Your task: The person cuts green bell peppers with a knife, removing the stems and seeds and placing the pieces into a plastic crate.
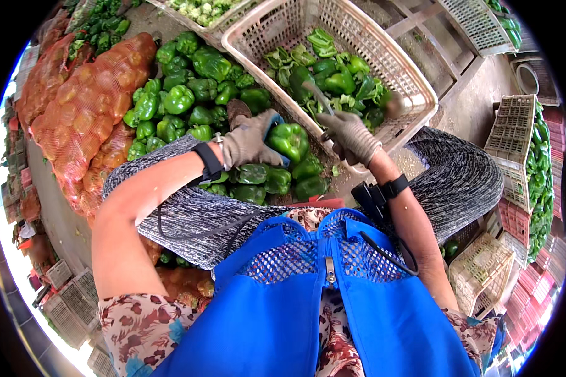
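**A:** So what are we actually looking at under everything? Seems like a greyish floor [493, 94] to us.

**B:** Yep. We've got a loose heap of green bell peppers [179, 98] sitting right on it, with bulging orange mesh sacks [91, 113] just beside, on the left.

**A:** And that pale plastic crate [390, 56] right of the heap?

**B:** Looks like it's on the floor too, tbh, but we can't see its base. Past it we spot a slatted wooden frame [416, 22], plus a small green scrap [336, 170] between crate and peppers.
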Demonstrator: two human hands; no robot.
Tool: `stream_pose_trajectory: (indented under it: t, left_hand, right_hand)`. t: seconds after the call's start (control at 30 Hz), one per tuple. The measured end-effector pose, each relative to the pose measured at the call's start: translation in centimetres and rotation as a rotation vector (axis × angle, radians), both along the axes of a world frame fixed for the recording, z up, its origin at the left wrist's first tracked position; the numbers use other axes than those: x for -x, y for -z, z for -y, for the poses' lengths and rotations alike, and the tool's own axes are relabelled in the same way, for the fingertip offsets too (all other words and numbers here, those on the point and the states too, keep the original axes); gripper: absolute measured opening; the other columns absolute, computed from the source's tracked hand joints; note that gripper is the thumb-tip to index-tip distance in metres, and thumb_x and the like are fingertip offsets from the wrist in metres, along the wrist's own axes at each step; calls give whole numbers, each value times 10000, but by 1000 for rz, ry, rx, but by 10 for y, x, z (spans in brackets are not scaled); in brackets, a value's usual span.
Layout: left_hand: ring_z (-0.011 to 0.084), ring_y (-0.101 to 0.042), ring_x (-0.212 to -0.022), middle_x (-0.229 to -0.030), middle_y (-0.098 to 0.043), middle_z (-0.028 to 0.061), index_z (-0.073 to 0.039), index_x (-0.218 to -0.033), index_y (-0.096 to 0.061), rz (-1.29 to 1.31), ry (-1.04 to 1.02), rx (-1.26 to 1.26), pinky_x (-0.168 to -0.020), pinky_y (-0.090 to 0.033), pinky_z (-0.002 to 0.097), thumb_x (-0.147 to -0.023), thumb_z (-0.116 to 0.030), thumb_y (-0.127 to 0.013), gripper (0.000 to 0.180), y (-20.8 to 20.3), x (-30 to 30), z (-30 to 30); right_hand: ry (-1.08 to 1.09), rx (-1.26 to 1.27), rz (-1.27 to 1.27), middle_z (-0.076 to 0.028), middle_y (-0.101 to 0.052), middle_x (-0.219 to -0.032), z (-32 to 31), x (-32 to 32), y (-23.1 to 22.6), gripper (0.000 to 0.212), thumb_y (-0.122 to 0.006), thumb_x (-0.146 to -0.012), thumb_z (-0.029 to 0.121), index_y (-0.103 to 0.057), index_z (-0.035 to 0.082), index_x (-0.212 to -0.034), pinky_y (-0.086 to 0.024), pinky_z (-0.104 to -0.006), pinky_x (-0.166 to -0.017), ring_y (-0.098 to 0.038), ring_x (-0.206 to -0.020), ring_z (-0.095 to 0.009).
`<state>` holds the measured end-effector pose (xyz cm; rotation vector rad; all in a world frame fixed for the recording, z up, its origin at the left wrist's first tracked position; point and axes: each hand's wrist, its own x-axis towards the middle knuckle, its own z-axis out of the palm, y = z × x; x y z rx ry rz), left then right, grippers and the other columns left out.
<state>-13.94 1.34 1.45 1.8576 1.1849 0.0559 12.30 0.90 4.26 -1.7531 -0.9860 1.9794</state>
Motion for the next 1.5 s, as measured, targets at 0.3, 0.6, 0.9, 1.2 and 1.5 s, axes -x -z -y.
stream_pose_trajectory:
  t: [0.3,0.6,0.9,1.2,1.5]
  left_hand:
    - [115,-602,-924,-1070,-601,51,-60,-1265,-438,577,-449,-77,-834,-492,248,-810,-204,-745,567,-72,-80,-5]
    - [175,-608,-1036,-1125,-614,45,-70,-1286,-495,978,-531,567,-943,-489,352,-883,-239,-623,456,-43,-78,11]
    - [219,-624,-1054,-1150,-623,88,-63,-1109,-603,1387,-611,138,-893,-546,432,-936,-250,-581,256,20,-88,19]
    - [162,-638,-928,-1028,-646,58,-25,-1112,-589,1149,-925,403,-868,-540,314,-889,-178,-616,271,-15,-110,12]
    - [100,-590,-863,-1025,-606,13,-78,-1236,-533,1079,-686,109,-747,-497,221,-752,-334,-739,584,-37,-139,38]
  right_hand:
    - [303,-10,-591,30,-477,-563,13,-10,-43,334,-566,-918,423,-564,101,-1006,-362,-209,-359,-430,-388,-72]
    - [44,-569,-109,-8,-526,-699,12,-14,-9,397,-536,-960,332,-553,9,-1189,-377,-228,-465,-458,-503,-76]
    - [-103,-925,174,-334,-586,-1088,24,-9,-16,524,-437,-996,327,-369,-21,-1382,-487,-443,-807,-610,-1013,-428]
    - [-173,-939,439,-268,-620,-740,18,-7,4,494,-427,-990,304,-347,7,-1377,-471,-516,-625,-622,-715,-447]
    - [530,11,14,-25,-474,-591,-25,-51,51,359,-512,-915,475,-511,119,-872,-350,-276,-360,-444,-426,-118]
